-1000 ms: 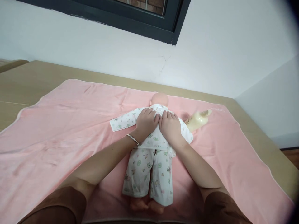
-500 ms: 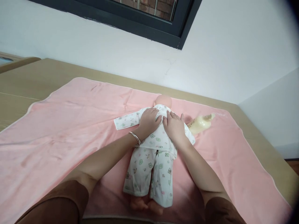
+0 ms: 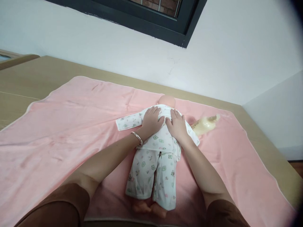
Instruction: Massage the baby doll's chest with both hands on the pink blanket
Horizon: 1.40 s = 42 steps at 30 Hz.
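Note:
A baby doll [image 3: 167, 101] lies on a pink blanket [image 3: 61, 126], head pointing away from me, dressed in a white printed top and trousers [image 3: 153, 170]. My left hand [image 3: 151, 121] rests flat on the left side of the doll's chest, fingers stretched out, a silver bangle on the wrist. My right hand [image 3: 177, 124] lies flat on the right side of the chest, fingers together and extended. The two thumbs nearly meet over the middle of the top. The doll's left sleeve [image 3: 129, 121] lies spread out to the side. Its bare feet [image 3: 149, 209] show near me.
A cream baby bottle [image 3: 205, 124] lies on its side on the blanket, right of the doll. The blanket covers a wooden table [image 3: 35, 72] set against a white wall. A dark window frame [image 3: 142, 22] runs above.
Both hands have slid a little up the doll's chest towards its neck and lie flatter. The view has shifted slightly.

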Available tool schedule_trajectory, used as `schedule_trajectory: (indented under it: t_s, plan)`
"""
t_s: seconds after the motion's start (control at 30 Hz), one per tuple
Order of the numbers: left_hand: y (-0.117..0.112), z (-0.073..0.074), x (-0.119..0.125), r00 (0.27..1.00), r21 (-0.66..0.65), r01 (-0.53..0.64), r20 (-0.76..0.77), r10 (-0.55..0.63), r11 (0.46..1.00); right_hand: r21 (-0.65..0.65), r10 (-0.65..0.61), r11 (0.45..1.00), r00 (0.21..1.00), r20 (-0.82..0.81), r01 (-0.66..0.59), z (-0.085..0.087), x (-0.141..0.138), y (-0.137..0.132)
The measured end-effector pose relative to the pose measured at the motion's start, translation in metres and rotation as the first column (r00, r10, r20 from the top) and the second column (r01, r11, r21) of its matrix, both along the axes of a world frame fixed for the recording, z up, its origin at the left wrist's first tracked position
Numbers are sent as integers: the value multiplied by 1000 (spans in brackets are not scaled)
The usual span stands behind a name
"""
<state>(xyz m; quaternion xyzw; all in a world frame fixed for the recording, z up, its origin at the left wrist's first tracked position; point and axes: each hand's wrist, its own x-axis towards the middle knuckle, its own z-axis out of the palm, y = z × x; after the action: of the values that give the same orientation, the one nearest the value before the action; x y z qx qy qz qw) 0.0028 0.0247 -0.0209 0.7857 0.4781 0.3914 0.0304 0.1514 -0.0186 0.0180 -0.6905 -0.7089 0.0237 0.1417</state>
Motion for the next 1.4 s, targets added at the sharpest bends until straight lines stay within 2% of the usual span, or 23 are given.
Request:
schedule_trajectory:
  t_s: [0.13, 1.03, 1.17, 1.33, 1.4]
  plan:
    - [3, -3, 1, 1000, -11, 3, 15, -3, 1000, 17, -4, 1000, 1000, -4, 4, -2, 0, -1]
    - [1, 2, 0, 1000, -80, 17, 18, -16, 997, 8, -25, 1000, 999, -20, 25, -1, 0, 0]
    - [-3, 7, 0, 1000, -89, 5, -2, -5, 996, 29, -35, 999, 999, 21, 34, 1, -5, -4]
    - [-12, 17, 0, 995, -104, -63, -87, 54, 993, 94, -109, 991, 983, 147, 95, 5, -13, -13]
    - [-13, 18, 0, 992, -116, -69, -109, 56, 991, 87, -94, 993, 984, 150, 82, 5, -12, -11]
